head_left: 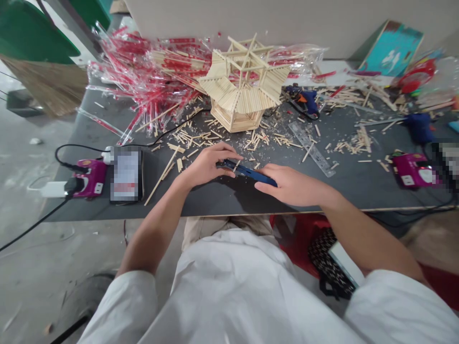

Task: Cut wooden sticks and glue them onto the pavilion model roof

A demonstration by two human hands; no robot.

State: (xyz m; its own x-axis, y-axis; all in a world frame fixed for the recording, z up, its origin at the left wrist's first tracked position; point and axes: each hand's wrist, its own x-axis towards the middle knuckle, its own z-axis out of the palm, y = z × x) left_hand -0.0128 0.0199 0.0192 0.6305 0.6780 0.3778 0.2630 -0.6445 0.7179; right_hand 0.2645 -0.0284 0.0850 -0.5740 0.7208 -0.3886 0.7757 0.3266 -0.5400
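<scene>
In the middle of the head view, my right hand (287,184) is closed around the end of a long dark blue hand tool (251,174); its exact kind is hard to make out. My left hand (211,165) is at the tool's other end, its thumb and fingers pinching a short pale wooden stick (236,165) that crosses the tool's dark tip. Just beyond my hands stands a hexagonal pavilion-like model (240,98) built of thin wooden sticks, with a slatted flared roof and an open frame on top.
Red-and-clear plastic wrappers (143,71) heap at the back left. Cut stick pieces (193,136) litter the grey table (172,200). A clear ruler (311,148), a blue glue gun (306,98), a phone (125,174) and magenta power sockets (89,177) with cables lie around.
</scene>
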